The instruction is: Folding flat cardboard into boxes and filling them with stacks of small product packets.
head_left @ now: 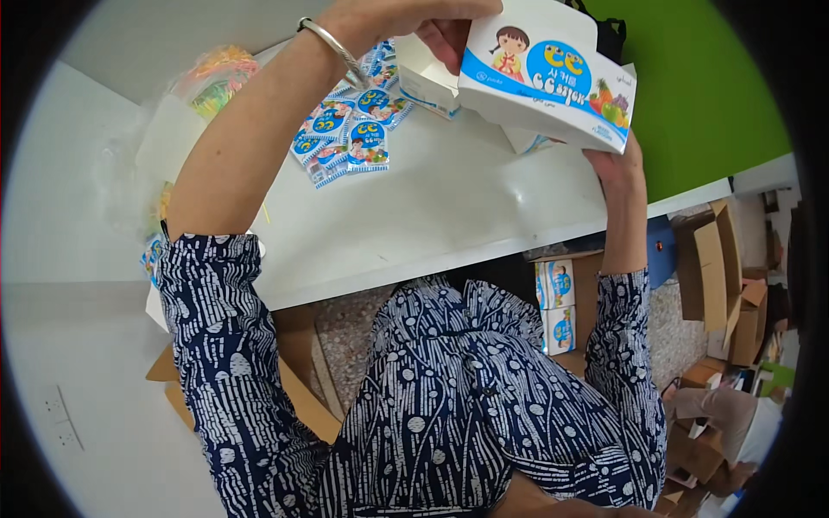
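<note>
Holding the white and blue carton [546,73] up over the far edge of the desk [449,224], I have both hands on it: my left hand [414,22] grips its top left end, thumb tucked under the open flap, and my right hand [615,164] pinches its lower right corner from beneath, fingers closed on the card. The carton is lifted clear of the desk top and tilted, printed face toward me. A second open carton [427,86] sits on the desk just behind my left wrist, and a loose heap of small blue and white sachets [350,134] lies along the far left part of the desk, under my left forearm. Further left, near the desk's left edge, is a clear bag of coloured bits [216,78]. I judge I am shaping or closing this carton, with the sachets waiting to go in or already partly packed; I cannot see inside it. The next move, I think, calls for steadying the carton with one hand, keeping the flap from creasing, and freeing the other for the sachets.
</note>
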